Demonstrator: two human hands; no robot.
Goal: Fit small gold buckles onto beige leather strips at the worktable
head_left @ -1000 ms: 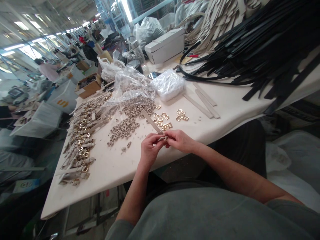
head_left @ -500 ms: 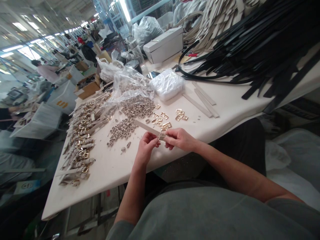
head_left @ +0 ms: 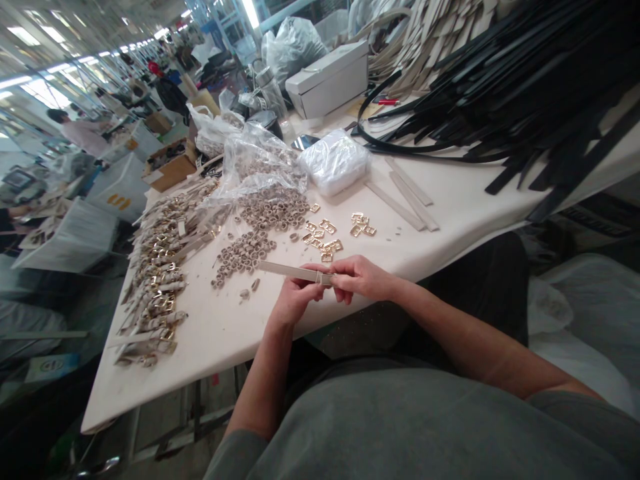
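Observation:
A beige strap (head_left: 286, 269) lies across my two hands at the table's near edge, its long end pointing left. My left hand (head_left: 295, 300) is closed on it, thumb on top near a small beige loop around the strap. The fingers of my right hand (head_left: 364, 279) pinch the strap's right end, where a bit of gold buckle seems to show; the fingers hide most of it. Just beyond my hands lie loose gold buckles (head_left: 327, 245). To their left spreads a pile of small beige loops (head_left: 245, 253).
Buckled straps (head_left: 160, 283) are heaped along the table's left side. Behind the loops sit a clear plastic bag (head_left: 260, 160) and a white wrapped bundle (head_left: 336, 163). Several flat beige strips (head_left: 407, 200) lie right of centre. Black straps (head_left: 480, 100) overhang the right side.
The strap has swung to lie flatter, its free end lower and farther left. My left hand has turned, with its fingers now beneath the strap and its thumb on top.

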